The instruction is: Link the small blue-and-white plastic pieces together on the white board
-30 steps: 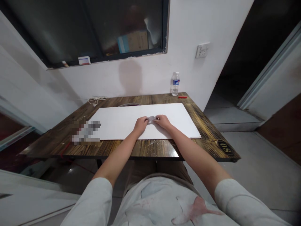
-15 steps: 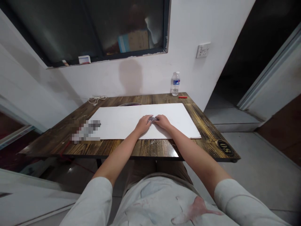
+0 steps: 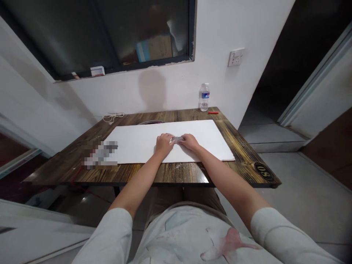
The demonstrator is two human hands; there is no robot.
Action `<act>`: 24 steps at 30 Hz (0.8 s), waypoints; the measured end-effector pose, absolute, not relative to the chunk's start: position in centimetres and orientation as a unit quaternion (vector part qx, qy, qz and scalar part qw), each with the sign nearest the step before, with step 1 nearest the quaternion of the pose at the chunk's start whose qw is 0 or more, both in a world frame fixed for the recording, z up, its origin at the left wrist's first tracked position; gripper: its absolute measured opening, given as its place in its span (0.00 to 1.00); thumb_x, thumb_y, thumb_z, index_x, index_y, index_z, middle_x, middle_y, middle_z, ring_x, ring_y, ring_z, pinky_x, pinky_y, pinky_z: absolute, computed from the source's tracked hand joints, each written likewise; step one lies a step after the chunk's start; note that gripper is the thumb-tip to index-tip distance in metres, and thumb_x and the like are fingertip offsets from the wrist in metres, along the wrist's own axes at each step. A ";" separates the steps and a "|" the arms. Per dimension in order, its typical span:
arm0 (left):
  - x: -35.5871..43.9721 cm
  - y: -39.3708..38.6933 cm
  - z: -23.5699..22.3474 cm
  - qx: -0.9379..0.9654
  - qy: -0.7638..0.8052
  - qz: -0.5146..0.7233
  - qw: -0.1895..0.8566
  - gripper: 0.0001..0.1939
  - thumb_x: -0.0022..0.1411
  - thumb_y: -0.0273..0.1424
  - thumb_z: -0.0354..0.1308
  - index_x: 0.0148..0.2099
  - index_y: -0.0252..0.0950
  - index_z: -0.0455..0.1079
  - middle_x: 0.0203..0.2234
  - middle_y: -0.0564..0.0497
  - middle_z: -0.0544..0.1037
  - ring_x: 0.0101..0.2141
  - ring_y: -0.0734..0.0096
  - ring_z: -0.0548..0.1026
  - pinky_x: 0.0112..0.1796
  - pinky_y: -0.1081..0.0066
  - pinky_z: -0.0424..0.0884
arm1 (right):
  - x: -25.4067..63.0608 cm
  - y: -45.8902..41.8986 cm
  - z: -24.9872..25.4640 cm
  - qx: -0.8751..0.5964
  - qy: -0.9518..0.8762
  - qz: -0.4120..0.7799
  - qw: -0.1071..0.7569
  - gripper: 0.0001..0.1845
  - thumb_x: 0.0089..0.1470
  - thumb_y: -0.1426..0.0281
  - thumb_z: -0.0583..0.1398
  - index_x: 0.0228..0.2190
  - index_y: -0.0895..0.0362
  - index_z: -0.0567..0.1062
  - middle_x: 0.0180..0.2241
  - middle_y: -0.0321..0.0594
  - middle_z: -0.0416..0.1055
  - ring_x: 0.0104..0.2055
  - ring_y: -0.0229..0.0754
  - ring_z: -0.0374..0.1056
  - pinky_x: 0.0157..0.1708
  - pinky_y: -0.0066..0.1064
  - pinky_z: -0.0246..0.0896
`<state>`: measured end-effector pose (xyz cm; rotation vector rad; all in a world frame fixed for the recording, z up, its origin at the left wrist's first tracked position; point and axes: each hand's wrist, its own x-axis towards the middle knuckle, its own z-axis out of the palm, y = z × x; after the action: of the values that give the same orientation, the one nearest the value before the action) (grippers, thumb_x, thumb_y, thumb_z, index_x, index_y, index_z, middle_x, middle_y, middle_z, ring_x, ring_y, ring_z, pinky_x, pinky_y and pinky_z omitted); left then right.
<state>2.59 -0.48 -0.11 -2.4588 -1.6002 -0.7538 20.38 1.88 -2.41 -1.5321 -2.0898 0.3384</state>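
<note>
Wood table (image 3: 178, 173): white board (image 3: 209, 139) on top; left hand (image 3: 164, 144) and right hand (image 3: 189, 142) pinch grey scrap (image 3: 177, 139) between them; corner badge (image 3: 263, 171) reads 08.

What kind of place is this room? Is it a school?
It's probably not a school. It looks more like a simple workroom, though I can't be sure. There's a wooden table with a round number tag, a white board lying on it, and a wall socket nearby.
</note>
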 end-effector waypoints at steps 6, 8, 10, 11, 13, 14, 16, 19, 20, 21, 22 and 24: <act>2.9 -0.9 0.0 -0.861 -0.450 -0.227 0.072 0.23 0.65 0.32 0.56 0.63 0.45 0.66 0.61 0.46 0.69 0.59 0.57 0.66 0.54 0.57 0.62 | 20.4 1.8 -2.3 -0.566 -0.770 0.129 0.265 0.11 0.57 0.63 0.62 0.35 0.57 0.81 0.38 0.43 0.79 0.39 0.43 0.70 0.36 0.28 0.55; 3.1 -1.1 0.0 -0.863 -0.453 -0.204 0.090 0.22 0.67 0.33 0.54 0.62 0.46 0.67 0.59 0.47 0.71 0.58 0.57 0.66 0.55 0.56 0.61 | 20.4 1.8 -2.3 -0.569 -0.767 0.132 0.266 0.11 0.57 0.63 0.62 0.36 0.57 0.81 0.38 0.43 0.79 0.39 0.43 0.70 0.37 0.28 0.55; 3.2 -1.1 0.0 -0.854 -0.475 -0.190 0.090 0.20 0.68 0.33 0.52 0.61 0.44 0.68 0.54 0.46 0.76 0.54 0.57 0.70 0.52 0.56 0.62 | 20.4 1.8 -2.3 -0.571 -0.764 0.139 0.266 0.12 0.57 0.63 0.62 0.35 0.57 0.82 0.37 0.43 0.79 0.39 0.43 0.70 0.37 0.28 0.56; 3.2 -1.1 -0.1 -0.850 -0.485 -0.188 0.086 0.20 0.68 0.33 0.52 0.61 0.42 0.68 0.51 0.45 0.78 0.52 0.57 0.72 0.51 0.57 0.64 | 20.4 1.8 -2.3 -0.572 -0.762 0.144 0.267 0.12 0.57 0.62 0.63 0.34 0.57 0.82 0.37 0.43 0.79 0.38 0.43 0.70 0.37 0.28 0.56; 3.0 -1.0 -0.1 -0.845 -0.494 -0.189 0.076 0.20 0.68 0.33 0.52 0.61 0.41 0.68 0.49 0.44 0.79 0.49 0.57 0.74 0.48 0.58 0.66 | 20.5 1.8 -2.3 -0.572 -0.758 0.156 0.274 0.11 0.56 0.63 0.63 0.34 0.57 0.82 0.36 0.43 0.79 0.38 0.43 0.70 0.36 0.28 0.57; 3.0 -0.9 -0.1 -0.844 -0.496 -0.190 0.072 0.20 0.68 0.33 0.53 0.60 0.40 0.69 0.48 0.44 0.79 0.48 0.57 0.75 0.46 0.59 0.66 | 20.5 1.9 -2.3 -0.571 -0.756 0.161 0.278 0.10 0.56 0.63 0.63 0.34 0.56 0.82 0.36 0.42 0.79 0.37 0.43 0.71 0.36 0.28 0.57; 2.8 -0.8 -0.1 -0.840 -0.500 -0.200 0.063 0.19 0.67 0.33 0.54 0.58 0.40 0.71 0.47 0.44 0.80 0.47 0.56 0.75 0.46 0.60 0.67 | 20.5 1.9 -2.3 -0.567 -0.753 0.171 0.286 0.10 0.56 0.64 0.63 0.34 0.56 0.83 0.36 0.42 0.80 0.37 0.43 0.71 0.35 0.28 0.57; 2.7 -0.7 -0.1 -0.839 -0.494 -0.223 0.052 0.20 0.67 0.33 0.54 0.59 0.41 0.70 0.48 0.44 0.79 0.46 0.56 0.75 0.46 0.60 0.67 | 20.5 2.0 -2.4 -0.561 -0.755 0.178 0.290 0.09 0.56 0.65 0.64 0.34 0.56 0.83 0.35 0.42 0.80 0.37 0.42 0.71 0.35 0.28 0.57; 2.7 -0.7 -0.1 -0.843 -0.485 -0.227 0.049 0.21 0.67 0.33 0.54 0.61 0.42 0.68 0.49 0.45 0.79 0.47 0.57 0.75 0.47 0.60 0.67 | 20.5 2.0 -2.4 -0.560 -0.756 0.177 0.290 0.10 0.56 0.64 0.64 0.34 0.56 0.83 0.35 0.41 0.80 0.37 0.42 0.71 0.35 0.28 0.57; 2.7 -0.7 -0.2 -0.849 -0.475 -0.226 0.049 0.23 0.66 0.32 0.55 0.63 0.44 0.67 0.50 0.45 0.78 0.47 0.57 0.75 0.47 0.61 0.67 | 20.5 2.0 -2.4 -0.560 -0.757 0.174 0.288 0.10 0.56 0.64 0.64 0.34 0.56 0.83 0.35 0.41 0.80 0.37 0.42 0.71 0.35 0.28 0.57; 2.7 -0.6 -0.2 -0.855 -0.466 -0.222 0.049 0.23 0.66 0.32 0.55 0.63 0.45 0.66 0.51 0.46 0.77 0.48 0.58 0.74 0.47 0.61 0.67 | 20.6 2.0 -2.4 -0.561 -0.758 0.171 0.287 0.10 0.56 0.64 0.64 0.34 0.56 0.83 0.35 0.41 0.80 0.37 0.42 0.71 0.35 0.28 0.57; 2.6 -0.6 -0.3 -0.860 -0.462 -0.211 0.052 0.21 0.66 0.31 0.54 0.61 0.46 0.68 0.51 0.47 0.77 0.48 0.58 0.74 0.47 0.62 0.67 | 20.6 2.0 -2.5 -0.563 -0.758 0.162 0.287 0.10 0.55 0.64 0.64 0.34 0.56 0.82 0.35 0.41 0.80 0.37 0.42 0.70 0.35 0.28 0.56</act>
<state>2.61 -0.61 -0.34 -2.6160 -1.4048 -0.6403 20.58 1.97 -2.46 -1.5044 -2.0258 0.4337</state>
